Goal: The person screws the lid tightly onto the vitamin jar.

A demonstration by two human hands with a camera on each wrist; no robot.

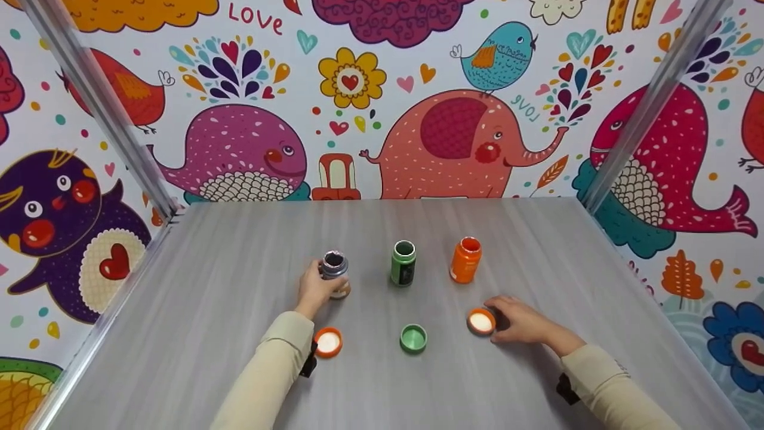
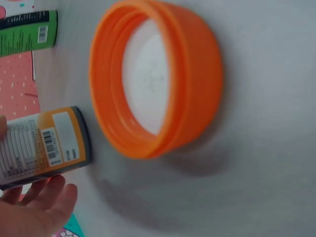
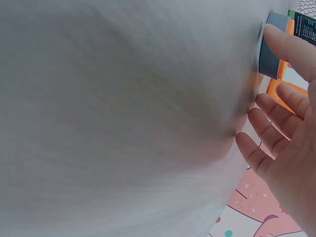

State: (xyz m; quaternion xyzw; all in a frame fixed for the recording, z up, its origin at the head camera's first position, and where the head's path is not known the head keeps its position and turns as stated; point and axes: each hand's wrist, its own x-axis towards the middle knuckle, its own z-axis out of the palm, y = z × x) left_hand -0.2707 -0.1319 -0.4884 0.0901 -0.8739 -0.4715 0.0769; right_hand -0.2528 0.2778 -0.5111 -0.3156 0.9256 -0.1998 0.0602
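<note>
My left hand (image 1: 317,289) grips a grey-necked jar (image 1: 335,267), uncapped and upright, with thumb and fingers on either side. Its orange and white label with a barcode shows in the left wrist view, where the jar (image 2: 63,136) stands beyond an orange lid (image 2: 202,74). My right hand (image 1: 525,323) is spread beside a grey lid (image 1: 481,321) that has an orange inner rim and white liner. In the right wrist view the thumb lies at the edge of the grey lid (image 3: 274,47); whether it touches is unclear. The other fingers are loosely bent near the tabletop.
An uncapped green jar (image 1: 403,264) and an uncapped orange jar (image 1: 465,260) stand right of the held one. A green lid (image 1: 413,339) lies between the other two lids, hollow side up. Patterned walls and metal posts border the grey table (image 1: 382,394).
</note>
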